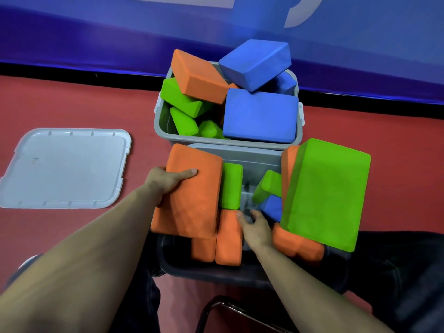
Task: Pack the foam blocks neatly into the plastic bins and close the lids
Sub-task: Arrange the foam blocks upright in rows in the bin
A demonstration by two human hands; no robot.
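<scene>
Packing is about halfway by the look of it, and both bins are a mess. Left hand (168,180) is clamped on the big orange block (195,193), thumb flat on top and fingers wrapped under the left edge, holding it tilted over the near bin's (242,153) left side. Right hand (255,228) is down inside the bin with fingers loosely spread, touching the upright orange block (228,239) just to its left; can't tell if it's actually pinching anything. Right of that hand, a big green block (326,195) leans over the bin's right side, more outside than in, propped on orange ones underneath. Beyond the left thumb, a small green block (231,186) stands on end. The far bin (163,121) is heaped, with a blue block (255,63) and an orange one sitting well above the rim. Lid (64,168) is on the floor, well off to the left of the left hand. My worry: if the held block gets shoved in at that tilt it'll wedge against the upright ones and sit proud, so no lid will close. Nudging things with the right hand could also tip that leaning green block onto the floor. Foam's grippy too, so it jams instead of sliding.
</scene>
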